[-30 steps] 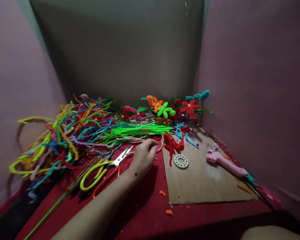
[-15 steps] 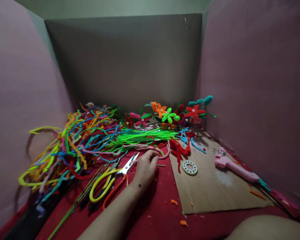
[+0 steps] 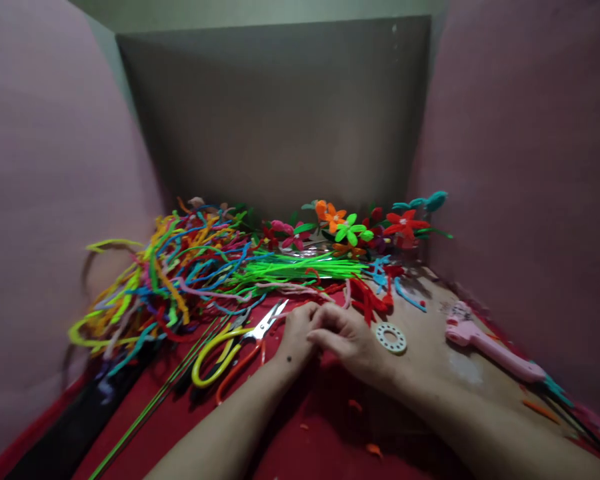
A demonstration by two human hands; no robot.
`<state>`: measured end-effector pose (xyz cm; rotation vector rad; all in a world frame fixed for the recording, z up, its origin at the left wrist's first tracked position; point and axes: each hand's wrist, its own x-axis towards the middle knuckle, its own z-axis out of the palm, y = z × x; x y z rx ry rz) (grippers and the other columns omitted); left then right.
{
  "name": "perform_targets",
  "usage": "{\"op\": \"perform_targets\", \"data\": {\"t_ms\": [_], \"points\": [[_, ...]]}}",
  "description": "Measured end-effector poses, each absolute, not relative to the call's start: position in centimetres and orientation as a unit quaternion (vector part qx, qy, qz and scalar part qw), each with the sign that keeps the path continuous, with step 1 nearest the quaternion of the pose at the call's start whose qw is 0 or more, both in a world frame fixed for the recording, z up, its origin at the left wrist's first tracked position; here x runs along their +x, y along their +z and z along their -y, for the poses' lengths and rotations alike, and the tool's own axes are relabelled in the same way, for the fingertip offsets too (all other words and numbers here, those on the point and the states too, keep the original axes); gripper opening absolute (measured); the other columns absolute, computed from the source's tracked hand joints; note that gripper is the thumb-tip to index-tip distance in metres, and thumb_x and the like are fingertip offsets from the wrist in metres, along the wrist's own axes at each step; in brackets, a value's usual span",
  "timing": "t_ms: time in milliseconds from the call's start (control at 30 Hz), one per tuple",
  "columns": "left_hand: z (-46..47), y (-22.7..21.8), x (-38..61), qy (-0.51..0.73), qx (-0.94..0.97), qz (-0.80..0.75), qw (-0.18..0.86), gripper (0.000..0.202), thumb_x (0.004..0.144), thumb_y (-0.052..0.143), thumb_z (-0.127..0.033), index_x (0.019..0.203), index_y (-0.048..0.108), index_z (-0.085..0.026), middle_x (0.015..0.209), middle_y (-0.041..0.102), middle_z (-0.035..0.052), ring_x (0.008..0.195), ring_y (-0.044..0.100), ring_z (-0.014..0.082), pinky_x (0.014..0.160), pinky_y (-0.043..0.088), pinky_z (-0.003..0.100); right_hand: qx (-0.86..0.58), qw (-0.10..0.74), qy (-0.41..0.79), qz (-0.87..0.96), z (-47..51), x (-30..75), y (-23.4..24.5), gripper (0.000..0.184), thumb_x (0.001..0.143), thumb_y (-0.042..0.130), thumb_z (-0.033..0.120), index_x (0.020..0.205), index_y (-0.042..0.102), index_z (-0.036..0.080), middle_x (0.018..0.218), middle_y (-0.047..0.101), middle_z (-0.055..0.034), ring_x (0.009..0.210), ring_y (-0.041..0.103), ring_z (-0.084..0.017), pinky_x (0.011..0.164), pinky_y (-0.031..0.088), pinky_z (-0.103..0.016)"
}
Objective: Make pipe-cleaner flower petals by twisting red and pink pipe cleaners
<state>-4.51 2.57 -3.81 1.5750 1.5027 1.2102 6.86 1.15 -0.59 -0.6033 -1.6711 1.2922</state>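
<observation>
My left hand [image 3: 296,335] and my right hand [image 3: 353,341] meet over the red cloth [image 3: 300,440], fingertips touching. The fingers of both are curled and pinched together on something too small to make out. Yellow-handled scissors [image 3: 230,343] lie just left of my left hand, blades pointing toward the back. A white ring [image 3: 391,337] lies right of my right hand on a cardboard sheet [image 3: 445,353]. Bent red pipe cleaner pieces [image 3: 370,301] lie just beyond the fingertips.
A tangled pile of coloured pipe cleaners [image 3: 180,273] fills the left. A bright green bundle [image 3: 300,268] lies behind the hands. Pipe cleaner flowers [image 3: 350,230] stand at the back wall. A pink glue gun [image 3: 490,343] lies at the right. Thin green stems [image 3: 150,413] run along the front left.
My right hand has come in from the lower right and joined my left hand. The left hand has stayed beside the scissors. The camera view has shifted slightly leftward.
</observation>
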Motion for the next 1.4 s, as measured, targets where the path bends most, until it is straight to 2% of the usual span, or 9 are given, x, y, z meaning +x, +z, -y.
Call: {"op": "perform_targets", "data": {"t_ms": [67, 167, 300, 467, 600, 933, 1200, 1333, 1400], "points": [[-2.8, -3.7, -4.5, 0.462, 0.581, -0.574, 0.347, 0.023, 0.07, 0.055, -0.032, 0.055, 0.057, -0.015, 0.05, 0.051, -0.0009, 0.048, 0.044, 0.0104, 0.043, 0.033, 0.021, -0.3, 0.465, 0.52, 0.651, -2.2, 7.5, -1.9, 0.015, 0.071, 0.063, 0.025, 0.064, 0.055, 0.015, 0.06, 0.051, 0.0023, 0.057, 0.045, -0.009, 0.056, 0.038, -0.021], [-2.8, -3.3, -4.5, 0.475, 0.555, -0.57, 0.376, 0.028, 0.075, 0.05, -0.039, 0.069, 0.061, -0.013, 0.05, 0.049, -0.0028, 0.04, 0.04, 0.0071, 0.039, 0.032, 0.02, -0.348, 0.482, 0.543, 0.593, -3.6, 8.2, -3.1, 0.021, 0.073, 0.062, 0.033, 0.065, 0.052, 0.016, 0.049, 0.042, 0.0065, 0.044, 0.032, -0.006, 0.043, 0.027, -0.02], [-2.0, -2.2, -4.3, 0.494, 0.538, -0.522, 0.44, 0.027, 0.076, 0.048, -0.035, 0.088, 0.062, -0.014, 0.054, 0.051, -0.004, 0.035, 0.037, 0.0043, 0.035, 0.029, 0.017, -0.403, 0.501, 0.469, 0.606, -4.7, 8.6, -3.4, 0.03, 0.075, 0.059, 0.04, 0.061, 0.055, 0.014, 0.051, 0.045, 0.0034, 0.049, 0.037, -0.008, 0.047, 0.029, -0.021], [-1.4, -2.0, -4.0, 0.472, 0.553, -0.499, 0.471, 0.021, 0.077, 0.046, -0.025, 0.081, 0.062, -0.012, 0.042, 0.048, -0.0053, 0.028, 0.036, 0.0048, 0.03, 0.029, 0.016, -0.398, 0.503, 0.415, 0.645, -4.1, 8.4, -3.2, 0.03, 0.076, 0.058, 0.041, 0.067, 0.062, 0.013, 0.055, 0.052, 0.0006, 0.052, 0.043, -0.01, 0.049, 0.033, -0.022], [-1.4, -2.4, -4.0, 0.45, 0.574, -0.514, 0.451, 0.025, 0.077, 0.043, -0.024, 0.086, 0.064, -0.014, 0.045, 0.054, -0.004, 0.026, 0.039, 0.0052, 0.029, 0.03, 0.016, -0.393, 0.511, 0.378, 0.664, -3.7, 8.3, -3.3, 0.029, 0.076, 0.057, 0.039, 0.066, 0.063, 0.013, 0.058, 0.057, -0.0017, 0.054, 0.047, -0.012, 0.051, 0.037, -0.023], [-1.1, -2.0, -4.5, 0.452, 0.583, -0.511, 0.441, 0.016, 0.072, 0.046, -0.019, 0.077, 0.06, -0.014, 0.046, 0.058, -0.0021, 0.031, 0.047, 0.0074, 0.031, 0.038, 0.017, -0.378, 0.503, 0.317, 0.709, -3.4, 8.6, -3.6, 0.025, 0.08, 0.054, 0.033, 0.065, 0.06, 0.015, 0.057, 0.057, -0.0003, 0.054, 0.049, -0.011, 0.053, 0.038, -0.023], [-1.3, -1.2, -5.2, 0.507, 0.495, -0.396, 0.584, 0.014, 0.065, 0.062, -0.024, 0.072, 0.058, -0.012, 0.053, 0.061, -0.0004, 0.035, 0.052, 0.0093, 0.031, 0.041, 0.018, -0.327, 0.533, 0.304, 0.718, -2.5, 8.5, -3.3, 0.018, 0.082, 0.054, 0.029, 0.071, 0.062, 0.017, 0.059, 0.058, -0.0004, 0.055, 0.051, -0.011, 0.053, 0.04, -0.022], [-1.5, -1.8, -4.7, 0.543, 0.432, -0.338, 0.637, 0.006, 0.064, 0.056, -0.018, 0.069, 0.053, -0.015, 0.038, 0.052, -0.0052, 0.024, 0.042, 0.0081, 0.025, 0.034, 0.017, -0.306, 0.549, 0.312, 0.713, -2.3, 8.4, -3.4, 0.013, 0.081, 0.056, 0.027, 0.078, 0.064, 0.019, 0.064, 0.06, -0.0005, 0.058, 0.053, -0.011, 0.056, 0.043, -0.023], [-1.5, -2.0, -4.4, 0.555, 0.413, -0.329, 0.643, 0.005, 0.064, 0.054, -0.017, 0.068, 0.051, -0.016, 0.04, 0.053, -0.0051, 0.025, 0.042, 0.0085, 0.024, 0.033, 0.018, -0.308, 0.553, 0.33, 0.7, -2.4, 8.3, -3.5, 0.014, 0.082, 0.054, 0.028, 0.086, 0.064, 0.019, 0.066, 0.06, -0.0007, 0.059, 0.053, -0.012, 0.056, 0.043, -0.023]]}}
